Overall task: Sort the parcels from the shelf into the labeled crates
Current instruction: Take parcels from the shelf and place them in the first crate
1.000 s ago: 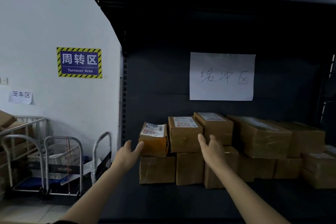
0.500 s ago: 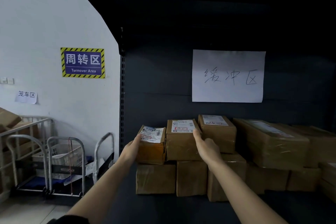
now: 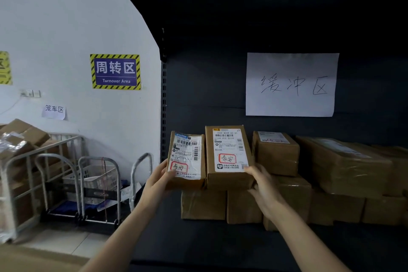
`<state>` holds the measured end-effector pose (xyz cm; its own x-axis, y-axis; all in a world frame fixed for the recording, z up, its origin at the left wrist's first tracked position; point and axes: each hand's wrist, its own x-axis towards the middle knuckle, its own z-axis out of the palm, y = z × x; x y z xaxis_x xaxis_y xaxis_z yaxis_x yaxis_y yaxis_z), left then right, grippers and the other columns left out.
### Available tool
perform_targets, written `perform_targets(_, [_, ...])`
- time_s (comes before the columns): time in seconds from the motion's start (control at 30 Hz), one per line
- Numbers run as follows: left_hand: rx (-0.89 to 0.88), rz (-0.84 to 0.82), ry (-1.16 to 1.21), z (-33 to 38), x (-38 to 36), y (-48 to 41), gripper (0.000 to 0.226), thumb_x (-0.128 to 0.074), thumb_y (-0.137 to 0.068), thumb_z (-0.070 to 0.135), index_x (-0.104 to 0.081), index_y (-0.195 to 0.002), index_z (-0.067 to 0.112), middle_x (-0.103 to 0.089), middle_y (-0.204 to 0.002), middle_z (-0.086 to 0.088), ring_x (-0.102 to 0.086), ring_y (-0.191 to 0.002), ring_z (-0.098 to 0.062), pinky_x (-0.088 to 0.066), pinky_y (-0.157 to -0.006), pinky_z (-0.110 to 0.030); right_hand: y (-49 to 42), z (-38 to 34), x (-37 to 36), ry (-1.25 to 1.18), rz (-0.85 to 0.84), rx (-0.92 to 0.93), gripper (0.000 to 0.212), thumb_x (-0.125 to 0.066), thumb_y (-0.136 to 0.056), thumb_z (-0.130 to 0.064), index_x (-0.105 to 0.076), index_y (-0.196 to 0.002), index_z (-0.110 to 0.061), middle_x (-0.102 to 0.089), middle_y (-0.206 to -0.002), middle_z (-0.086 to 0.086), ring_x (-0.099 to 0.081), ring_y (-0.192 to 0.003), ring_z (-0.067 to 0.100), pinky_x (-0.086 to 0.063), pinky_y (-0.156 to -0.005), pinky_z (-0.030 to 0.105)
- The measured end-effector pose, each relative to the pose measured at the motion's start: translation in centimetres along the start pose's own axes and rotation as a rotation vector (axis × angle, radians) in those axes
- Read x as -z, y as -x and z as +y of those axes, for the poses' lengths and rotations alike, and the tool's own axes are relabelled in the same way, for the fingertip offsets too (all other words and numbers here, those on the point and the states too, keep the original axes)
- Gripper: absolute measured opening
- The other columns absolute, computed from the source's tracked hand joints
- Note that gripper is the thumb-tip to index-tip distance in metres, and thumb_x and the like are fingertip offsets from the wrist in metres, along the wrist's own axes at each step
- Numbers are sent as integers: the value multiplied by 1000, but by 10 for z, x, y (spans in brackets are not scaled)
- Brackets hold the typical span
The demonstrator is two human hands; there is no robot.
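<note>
Looking out from head height through one wide-angle lens, facing straight into the dark shelf (image 3: 220, 247) and tipped a little downward, close up to the stacked parcels (image 3: 276, 152), with the white wall (image 3: 66, 17) and floor (image 3: 61, 243) caught off to the left.

This is a parcel sorting warehouse. A dark steel shelf (image 3: 198, 95) carries taped brown parcels (image 3: 276, 154) with barcoded shipping labels. A hazard-striped wall sign (image 3: 115, 72) reads "Turnover Area". A handwritten paper sheet (image 3: 291, 84) marks the shelf's back panel. Steel hand trolleys (image 3: 99, 187) and a cage cart (image 3: 28, 172) of cartons stand along the wall.
</note>
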<state>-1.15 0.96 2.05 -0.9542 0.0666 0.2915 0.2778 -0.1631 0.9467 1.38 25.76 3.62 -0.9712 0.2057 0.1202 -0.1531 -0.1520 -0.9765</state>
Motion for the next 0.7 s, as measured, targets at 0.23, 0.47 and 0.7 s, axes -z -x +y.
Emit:
perform_targets(0.23, [-24, 1, -15, 4, 14, 26, 38, -53, -90, 13, -53, -123, 31, -66, -114, 7, -61, -105, -5, -46, -84, -19, 22, 7, -8, -1, -49, 92, 18, -57, -86, -19, -59, -99, -31, -72, -98, -3, -64, -93, 9, -44, -74, 26])
perform_targets(0.47, [-4, 11, -23, 6, 29, 43, 33, -54, -90, 12, -52, -117, 31, -69, -106, 8, -64, -99, -6, -48, -78, -21, 43, 14, -14, 70, -53, 93, 25, -59, -85, -31, -55, -109, -35, -66, -110, -5, -58, -104, 11, -42, -88, 31])
perform_targets(0.7, [20, -76, -93, 0, 44, 69, 39, -61, -86, 14, -50, -122, 26, -69, -110, 5, -65, -100, -9, -49, -81, -21, 73, 27, -7, 200, -64, 69, 47, -61, -80, -46, -47, -124, -37, -61, -116, -13, -52, -111, 7, -36, -99, 34])
